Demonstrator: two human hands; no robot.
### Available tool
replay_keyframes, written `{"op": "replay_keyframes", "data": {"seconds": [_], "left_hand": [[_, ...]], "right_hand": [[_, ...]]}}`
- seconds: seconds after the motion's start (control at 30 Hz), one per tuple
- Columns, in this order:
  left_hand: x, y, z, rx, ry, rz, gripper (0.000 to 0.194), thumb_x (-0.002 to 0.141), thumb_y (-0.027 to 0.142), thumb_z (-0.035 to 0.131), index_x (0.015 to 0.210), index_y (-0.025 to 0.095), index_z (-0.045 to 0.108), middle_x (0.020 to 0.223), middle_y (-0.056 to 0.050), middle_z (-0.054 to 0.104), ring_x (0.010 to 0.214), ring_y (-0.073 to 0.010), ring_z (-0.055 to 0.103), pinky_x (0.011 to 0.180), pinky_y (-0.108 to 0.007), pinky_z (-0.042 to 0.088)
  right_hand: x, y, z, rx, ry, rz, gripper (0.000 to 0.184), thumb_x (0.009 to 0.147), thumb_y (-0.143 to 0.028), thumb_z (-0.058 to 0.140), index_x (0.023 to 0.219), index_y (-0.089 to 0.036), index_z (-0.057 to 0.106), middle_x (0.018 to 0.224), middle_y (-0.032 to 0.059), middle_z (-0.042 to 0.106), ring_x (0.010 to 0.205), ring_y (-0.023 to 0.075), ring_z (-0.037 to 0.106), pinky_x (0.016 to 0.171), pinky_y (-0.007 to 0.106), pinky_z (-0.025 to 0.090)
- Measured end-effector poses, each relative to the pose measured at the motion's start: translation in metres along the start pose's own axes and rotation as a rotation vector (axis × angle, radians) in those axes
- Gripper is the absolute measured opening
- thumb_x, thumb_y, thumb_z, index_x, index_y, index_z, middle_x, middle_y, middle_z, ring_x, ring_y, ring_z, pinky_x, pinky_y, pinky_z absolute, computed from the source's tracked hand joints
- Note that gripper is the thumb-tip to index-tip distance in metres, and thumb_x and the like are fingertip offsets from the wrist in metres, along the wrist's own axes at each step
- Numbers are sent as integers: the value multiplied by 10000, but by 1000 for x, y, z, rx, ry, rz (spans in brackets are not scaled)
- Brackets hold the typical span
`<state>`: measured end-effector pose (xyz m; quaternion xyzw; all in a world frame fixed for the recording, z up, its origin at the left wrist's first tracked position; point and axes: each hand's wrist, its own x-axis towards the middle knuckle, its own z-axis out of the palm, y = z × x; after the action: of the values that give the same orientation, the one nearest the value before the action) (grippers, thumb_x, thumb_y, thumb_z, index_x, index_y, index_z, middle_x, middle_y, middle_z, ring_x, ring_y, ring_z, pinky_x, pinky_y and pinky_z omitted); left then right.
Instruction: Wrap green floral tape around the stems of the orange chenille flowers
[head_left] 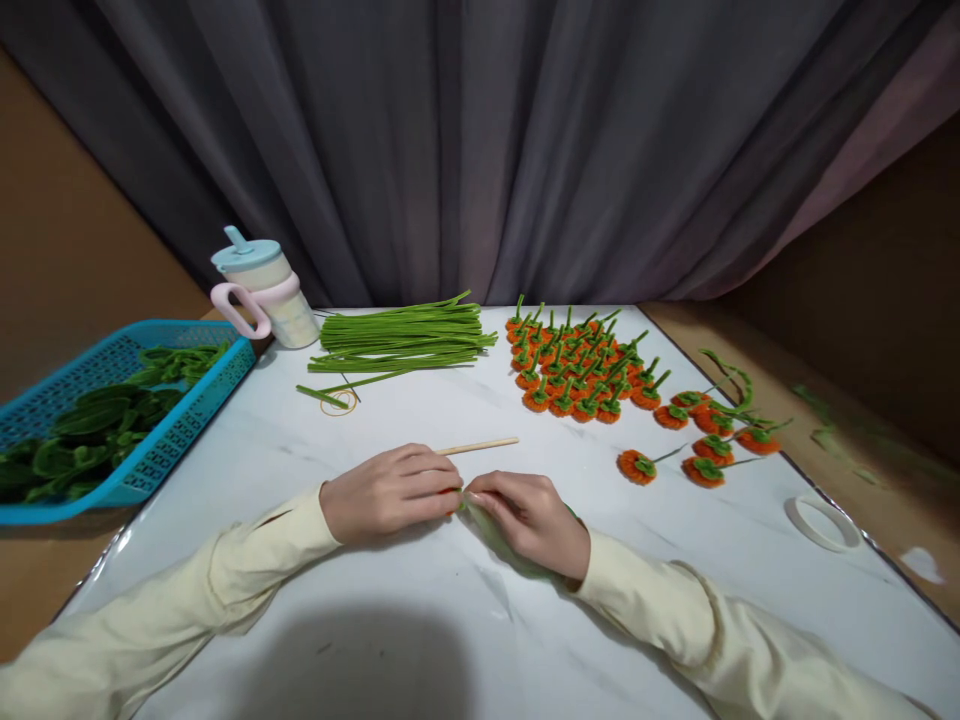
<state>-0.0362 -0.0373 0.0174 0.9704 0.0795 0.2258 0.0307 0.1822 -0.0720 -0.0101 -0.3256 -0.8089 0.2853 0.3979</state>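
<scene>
My left hand (397,495) is closed around a small orange pipe-cleaner persimmon (453,507), most of it hidden by my fingers. Close beside it, my right hand (529,515) pinches a thin pale green strip (463,500) at the persimmon's top. A bit of darker green shows behind the right palm; what it belongs to is hidden. Just past my left fingers lies a thin wooden stick (484,445). Several finished-looking persimmons with green tops, such as the one with a bare wire stem (637,466), lie to the right of my hands.
A block of stemmed persimmons (574,365) stands at the back right. Green pipe cleaners (401,335) are stacked at the back, near a lidded tumbler (266,295). A blue basket (184,425) of green leaves is at left. A white ring (795,515) lies near the table's right edge.
</scene>
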Motion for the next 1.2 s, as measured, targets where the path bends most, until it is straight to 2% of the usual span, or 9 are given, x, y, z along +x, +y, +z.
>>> {"op": "replay_keyframes", "data": {"seconds": [0.13, 0.3, 0.47, 0.6, 0.77, 0.97, 1.1, 1.2], "left_hand": [[-1, 3, 3, 122, 9, 52, 201, 917, 114, 440, 1031, 168, 595, 955, -100, 695, 948, -187, 624, 883, -350, 492], [-2, 5, 6, 217, -21, 111, 181, 902, 113, 459, 988, 147, 614, 892, -101, 698, 887, -192, 633, 871, -361, 510], [-1, 4, 6, 142, -51, 27, 195, 921, 147, 435, 942, 183, 625, 866, -75, 686, 861, -170, 620, 839, -323, 516], [-1, 4, 6, 78, 29, -15, 206, 937, 175, 407, 960, 176, 611, 828, -79, 676, 838, -174, 597, 786, -306, 507], [-3, 4, 8, -13, 91, -41, 266, 928, 147, 336, 1022, 143, 585, 814, -107, 664, 840, -200, 572, 755, -317, 493], [0, 10, 11, -254, 215, -205, 229, 921, 151, 376, 996, 147, 592, 823, -110, 644, 796, -184, 556, 727, -315, 490], [3, 15, 13, -436, 263, -303, 172, 912, 168, 434, 923, 149, 604, 783, -90, 640, 762, -169, 554, 717, -308, 478], [5, 18, 14, -560, 265, -433, 131, 887, 209, 502, 859, 151, 617, 760, -68, 639, 741, -159, 560, 704, -290, 476]], "right_hand": [[2, 0, -2, 59, -43, 83, 236, 926, -269, 448, 811, -155, 620, 666, 31, 665, 542, 104, 567, 543, 192, 449], [3, -1, -2, 82, -69, 101, 229, 914, -259, 455, 801, -154, 624, 672, 34, 675, 554, 109, 577, 553, 196, 458], [1, -2, 0, 64, -61, 65, 155, 911, -246, 457, 863, -172, 584, 714, 32, 681, 589, 116, 602, 567, 200, 473], [-1, -4, 0, 100, -69, 53, 87, 898, -208, 472, 966, -183, 521, 777, 39, 702, 656, 128, 641, 609, 216, 498], [1, -7, -2, 208, -78, 121, 106, 859, -232, 551, 939, -178, 508, 829, 69, 705, 742, 152, 671, 661, 247, 531], [3, -5, 0, 374, -93, 242, 146, 875, -316, 551, 885, -178, 507, 671, 27, 671, 586, 134, 654, 566, 233, 541], [3, -5, 0, 392, -95, 221, 141, 874, -303, 544, 932, -179, 514, 719, 44, 692, 599, 134, 663, 562, 230, 545], [3, -6, -1, 351, -97, 201, 107, 871, -267, 538, 934, -183, 520, 747, 48, 705, 629, 137, 675, 573, 221, 539]]}}
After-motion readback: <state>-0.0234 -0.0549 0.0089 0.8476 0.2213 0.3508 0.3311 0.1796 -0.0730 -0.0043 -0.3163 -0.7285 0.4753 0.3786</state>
